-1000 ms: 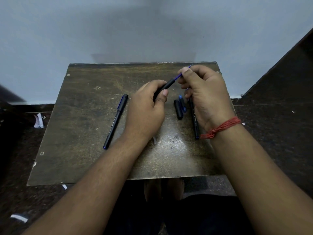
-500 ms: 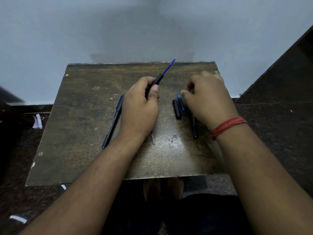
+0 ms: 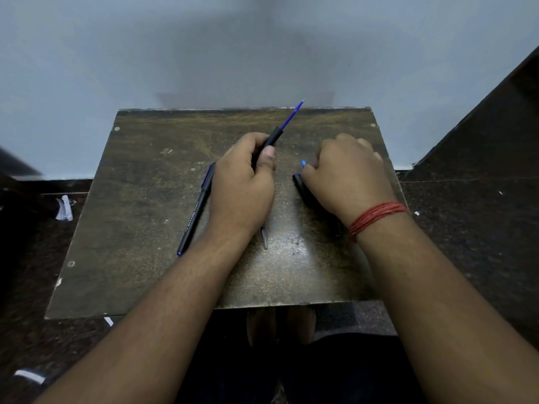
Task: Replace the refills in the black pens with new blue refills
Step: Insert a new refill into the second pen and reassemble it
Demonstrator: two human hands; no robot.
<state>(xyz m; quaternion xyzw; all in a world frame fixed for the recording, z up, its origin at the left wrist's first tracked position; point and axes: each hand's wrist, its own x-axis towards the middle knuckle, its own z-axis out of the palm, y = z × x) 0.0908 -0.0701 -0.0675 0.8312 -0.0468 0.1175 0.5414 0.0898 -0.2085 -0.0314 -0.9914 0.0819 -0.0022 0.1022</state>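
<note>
A black barrel [image 3: 269, 140] is gripped in the left hand [image 3: 243, 182], fingers curled round it and the thumb pressed along its side. From the barrel's far end a blue refill [image 3: 291, 115] is seen sticking out, angled up and away to the right, its tip over the back edge of the table [image 3: 145, 199]. The right hand [image 3: 347, 176] is laid knuckles-up on the table, fingers curled down over the small parts there; a blue piece [image 3: 303, 163] is just seen at the fingertips, and a black cap [image 3: 300, 185] lies against the thumb side of the hand. Whether anything is actually pinched cannot be told, the fingertips being hidden. A capped pen [image 3: 197, 211] is left lying just beside the left hand, on its outer side, pointing toward the near left. A clear spent refill [image 3: 264, 237] is partly hidden under the left wrist. A red thread [image 3: 376, 215] is worn on the right wrist.
</note>
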